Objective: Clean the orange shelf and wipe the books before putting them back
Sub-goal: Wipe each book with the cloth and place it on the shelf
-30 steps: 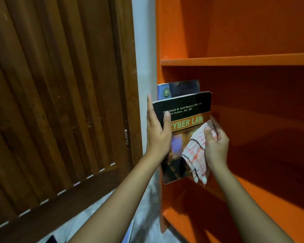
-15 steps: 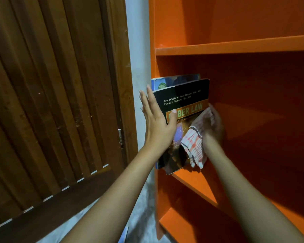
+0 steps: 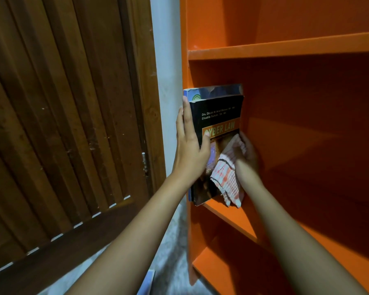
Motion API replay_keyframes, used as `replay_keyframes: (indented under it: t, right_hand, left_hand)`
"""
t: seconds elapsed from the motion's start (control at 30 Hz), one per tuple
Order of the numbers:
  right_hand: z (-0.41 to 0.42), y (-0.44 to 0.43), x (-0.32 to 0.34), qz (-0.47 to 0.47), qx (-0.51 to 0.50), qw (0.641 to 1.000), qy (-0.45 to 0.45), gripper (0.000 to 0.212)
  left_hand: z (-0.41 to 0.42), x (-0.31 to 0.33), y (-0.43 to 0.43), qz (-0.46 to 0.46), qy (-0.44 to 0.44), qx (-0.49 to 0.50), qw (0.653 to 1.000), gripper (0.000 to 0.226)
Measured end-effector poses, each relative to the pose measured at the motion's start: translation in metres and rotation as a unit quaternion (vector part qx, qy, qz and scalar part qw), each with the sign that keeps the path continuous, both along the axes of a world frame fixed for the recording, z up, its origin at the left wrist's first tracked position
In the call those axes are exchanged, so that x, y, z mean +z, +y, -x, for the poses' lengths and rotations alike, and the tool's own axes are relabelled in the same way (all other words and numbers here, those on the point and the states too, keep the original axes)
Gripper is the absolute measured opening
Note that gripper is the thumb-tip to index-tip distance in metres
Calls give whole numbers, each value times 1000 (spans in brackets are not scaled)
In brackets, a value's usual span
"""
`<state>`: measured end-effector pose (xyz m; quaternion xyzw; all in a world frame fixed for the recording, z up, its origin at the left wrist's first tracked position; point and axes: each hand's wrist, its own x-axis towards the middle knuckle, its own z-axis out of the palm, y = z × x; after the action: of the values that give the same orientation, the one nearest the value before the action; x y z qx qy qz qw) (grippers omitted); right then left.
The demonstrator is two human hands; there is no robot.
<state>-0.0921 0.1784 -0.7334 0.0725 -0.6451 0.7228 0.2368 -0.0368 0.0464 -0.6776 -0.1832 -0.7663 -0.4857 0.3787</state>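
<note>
The orange shelf unit (image 3: 285,48) shows three horizontal boards. Two books stand upright at the far left end of the middle board, against the unit's left side wall and close to the board's front edge. In front is a black paperback book (image 3: 219,111) with an orange title band reading "CYBER LAW". Behind it, pressed flat to it, is a blue-spined book (image 3: 213,91), with only its top strip and spine showing. The left hand (image 3: 190,154) lies against the spines. Its fingers (image 3: 186,116) are straight and together, pointing up along the spines, and the thumb is spread sideways onto the black cover at the left end of the title band. The right hand (image 3: 246,156) is inside the compartment at the black book's right edge. Its fingers are curled and clamped on one red-and-white checked cloth (image 3: 226,179), which is bunched against the lower front cover and hangs to just above the board. The other two boards carry nothing visible. Left of the unit are a white wall strip (image 3: 166,60) and one brown slatted wooden door (image 3: 62,124).
</note>
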Motion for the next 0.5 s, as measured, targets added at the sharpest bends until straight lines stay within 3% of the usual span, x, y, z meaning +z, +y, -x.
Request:
replay_keyframes:
  t: [0.5]
  right_hand:
    - [-24,22,18,-75,-80,994,-15,32]
  left_hand:
    - [-15,9,-6,-11,-30,-8,999,80]
